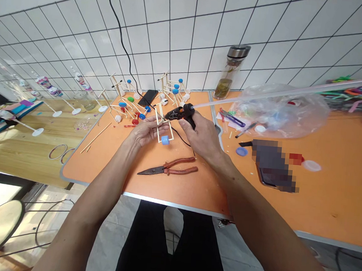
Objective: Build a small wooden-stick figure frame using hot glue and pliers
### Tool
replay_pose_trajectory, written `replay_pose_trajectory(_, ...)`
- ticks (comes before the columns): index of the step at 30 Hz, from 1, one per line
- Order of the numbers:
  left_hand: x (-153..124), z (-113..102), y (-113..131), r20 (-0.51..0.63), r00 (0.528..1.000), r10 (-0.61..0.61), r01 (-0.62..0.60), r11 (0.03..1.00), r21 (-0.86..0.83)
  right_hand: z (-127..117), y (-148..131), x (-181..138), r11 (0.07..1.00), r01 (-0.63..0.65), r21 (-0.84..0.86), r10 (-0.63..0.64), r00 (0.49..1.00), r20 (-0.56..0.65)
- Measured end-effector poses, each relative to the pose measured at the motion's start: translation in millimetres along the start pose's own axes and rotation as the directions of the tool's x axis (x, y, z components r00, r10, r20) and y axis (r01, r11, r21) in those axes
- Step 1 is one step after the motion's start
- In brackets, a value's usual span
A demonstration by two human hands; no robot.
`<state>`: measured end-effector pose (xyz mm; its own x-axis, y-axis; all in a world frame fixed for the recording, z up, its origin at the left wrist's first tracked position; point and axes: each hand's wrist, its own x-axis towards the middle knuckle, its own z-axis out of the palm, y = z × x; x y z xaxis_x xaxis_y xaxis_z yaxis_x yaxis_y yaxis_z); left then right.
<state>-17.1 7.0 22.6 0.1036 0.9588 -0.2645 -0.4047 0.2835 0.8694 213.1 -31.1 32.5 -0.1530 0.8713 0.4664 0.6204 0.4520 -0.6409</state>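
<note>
My right hand (201,135) is closed round a black hot-glue gun (180,113), with a long clear glue stick (278,93) sticking out behind it to the right. The gun's nozzle points left at a small frame of thin wooden sticks (162,123) with a blue bottle cap (165,140) at its lower end. My left hand (145,132) holds that stick frame from below, fingers curled under it. Both hands are over the orange table (171,180).
Red-handled pliers (168,169) lie near the front edge. Several finished stick-and-cap models (172,91) and a phone (148,97) sit at the back. A clear plastic bag (283,110), a glass bottle (230,72), scissors (234,119) and loose caps lie right. A wooden table (27,140) adjoins left.
</note>
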Motion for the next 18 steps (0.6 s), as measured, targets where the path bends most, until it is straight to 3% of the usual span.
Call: replay_pose_trajectory(18,-1.5,1.6,0.3,0.013,1.0,-0.007,0.007,1.0,0.016,-1.2,-0.4,0.8,0.999,-0.023,-0.026,0.023,1.0,-0.005)
